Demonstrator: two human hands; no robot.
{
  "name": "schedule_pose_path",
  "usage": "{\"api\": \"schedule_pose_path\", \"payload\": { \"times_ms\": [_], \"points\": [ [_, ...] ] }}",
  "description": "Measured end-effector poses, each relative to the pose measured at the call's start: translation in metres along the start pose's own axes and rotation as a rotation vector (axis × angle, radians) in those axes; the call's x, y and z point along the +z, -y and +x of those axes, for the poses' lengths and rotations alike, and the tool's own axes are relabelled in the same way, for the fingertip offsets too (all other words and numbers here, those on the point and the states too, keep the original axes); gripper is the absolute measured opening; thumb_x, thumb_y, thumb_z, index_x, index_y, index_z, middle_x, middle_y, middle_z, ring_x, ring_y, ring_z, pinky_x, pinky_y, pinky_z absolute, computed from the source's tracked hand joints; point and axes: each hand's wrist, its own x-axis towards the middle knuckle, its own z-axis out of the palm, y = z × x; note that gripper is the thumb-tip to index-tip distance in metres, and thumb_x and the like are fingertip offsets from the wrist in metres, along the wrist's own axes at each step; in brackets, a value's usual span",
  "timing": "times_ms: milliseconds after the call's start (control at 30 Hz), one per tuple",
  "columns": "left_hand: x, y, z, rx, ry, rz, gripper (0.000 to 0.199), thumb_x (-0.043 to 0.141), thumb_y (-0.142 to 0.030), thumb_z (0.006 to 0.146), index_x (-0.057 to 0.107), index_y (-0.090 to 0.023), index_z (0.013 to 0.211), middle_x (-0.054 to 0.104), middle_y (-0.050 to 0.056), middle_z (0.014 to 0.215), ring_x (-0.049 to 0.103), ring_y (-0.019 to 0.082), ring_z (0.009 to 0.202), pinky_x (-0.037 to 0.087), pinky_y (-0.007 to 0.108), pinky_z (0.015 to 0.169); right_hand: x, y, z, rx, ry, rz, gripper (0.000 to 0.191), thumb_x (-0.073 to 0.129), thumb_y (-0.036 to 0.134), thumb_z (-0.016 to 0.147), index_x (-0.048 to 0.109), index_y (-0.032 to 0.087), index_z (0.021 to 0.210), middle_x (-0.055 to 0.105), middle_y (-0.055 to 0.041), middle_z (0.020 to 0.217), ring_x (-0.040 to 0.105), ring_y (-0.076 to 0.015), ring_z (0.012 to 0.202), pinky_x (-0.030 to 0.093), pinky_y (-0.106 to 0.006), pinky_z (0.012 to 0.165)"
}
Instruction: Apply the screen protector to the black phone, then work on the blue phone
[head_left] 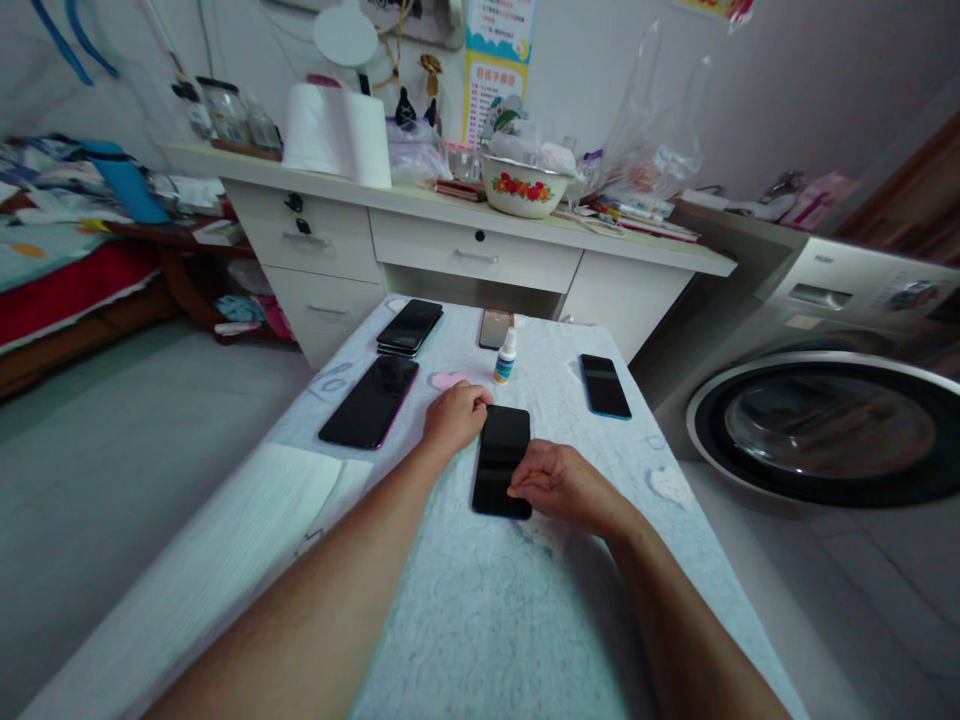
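A black phone (pixel 501 455) lies flat on the cloth-covered table between my hands. My left hand (pixel 459 415) is closed at its upper left corner, fingertips pressed together at the edge. Over the lower right part of the screen, my right hand (pixel 551 482) is pinched, with a tiny orange-brown bit at its fingertips that I cannot make out. Beyond the phone stands a small white spray bottle (pixel 505 357) with a blue and yellow label. Beside it, partly behind my left hand, is a pink patch (pixel 448 380).
A large dark phone (pixel 369 402) and a stack of phones (pixel 410 327) lie at the left. Another phone (pixel 605 386) lies at the right, and one more (pixel 496 328) at the far edge. Behind stands a white desk (pixel 472 245); a washing machine (pixel 840 320) is at the right.
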Motion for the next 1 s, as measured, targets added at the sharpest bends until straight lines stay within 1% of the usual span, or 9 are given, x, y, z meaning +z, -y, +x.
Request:
{"api": "schedule_pose_path", "payload": {
  "times_ms": [167, 333, 600, 667, 767, 1000],
  "points": [
    [0.000, 0.000, 0.000, -0.008, 0.004, 0.001, 0.024, 0.049, -0.016, 0.078, 0.069, -0.023, 0.088, 0.065, 0.001, 0.094, 0.061, 0.014, 0.087, 0.044, 0.024, 0.077, 0.004, -0.007, 0.003, 0.017, -0.107, 0.000, 0.003, 0.067, 0.017, 0.078, 0.068, 0.019, 0.078, 0.056, 0.0005, 0.082, 0.057, -0.0091, 0.069, 0.044, -0.021, 0.063],
    [0.000, 0.000, -0.001, 0.003, 0.002, -0.003, 0.025, 0.048, -0.016, 0.078, 0.069, -0.022, 0.088, 0.065, 0.001, 0.094, 0.061, 0.014, 0.087, 0.044, 0.024, 0.076, 0.009, -0.013, 0.007, 0.034, -0.197, -0.053, 0.003, 0.066, 0.018, 0.080, 0.069, 0.020, 0.079, 0.054, 0.0003, 0.080, 0.056, -0.0101, 0.070, 0.043, -0.021, 0.062],
    [0.002, 0.002, 0.000, -0.002, -0.004, -0.002, 0.025, 0.047, -0.016, 0.078, 0.070, -0.023, 0.088, 0.065, 0.001, 0.094, 0.061, 0.015, 0.087, 0.044, 0.024, 0.075, 0.005, -0.008, 0.011, 0.052, -0.310, -0.184, 0.007, 0.064, 0.018, 0.082, 0.070, 0.020, 0.081, 0.056, -0.0012, 0.078, 0.056, -0.0134, 0.074, 0.042, -0.025, 0.067],
    [0.002, 0.002, 0.000, -0.003, -0.004, 0.002, 0.025, 0.048, -0.016, 0.078, 0.070, -0.023, 0.088, 0.065, 0.001, 0.095, 0.061, 0.015, 0.087, 0.044, 0.024, 0.075, 0.004, -0.007, 0.011, 0.063, -0.311, -0.196, 0.007, 0.063, 0.018, 0.083, 0.070, 0.020, 0.080, 0.056, -0.0013, 0.078, 0.056, -0.0135, 0.075, 0.042, -0.025, 0.067],
    [0.001, 0.001, 0.000, -0.002, -0.003, 0.002, 0.025, 0.048, -0.016, 0.078, 0.070, -0.023, 0.088, 0.065, 0.001, 0.095, 0.061, 0.015, 0.087, 0.044, 0.024, 0.075, 0.003, -0.007, 0.010, 0.064, -0.281, -0.192, 0.008, 0.063, 0.018, 0.083, 0.070, 0.020, 0.081, 0.056, -0.0011, 0.078, 0.056, -0.0130, 0.074, 0.042, -0.024, 0.066],
    [0.000, 0.000, -0.001, 0.000, -0.004, 0.008, 0.024, 0.048, -0.016, 0.078, 0.069, -0.023, 0.088, 0.065, 0.001, 0.095, 0.061, 0.015, 0.088, 0.044, 0.024, 0.076, -0.003, -0.007, 0.003, 0.048, -0.123, -0.104, 0.006, 0.065, 0.017, 0.079, 0.069, 0.020, 0.078, 0.055, -0.0001, 0.080, 0.056, -0.0103, 0.069, 0.043, -0.023, 0.063]
  ]
}}
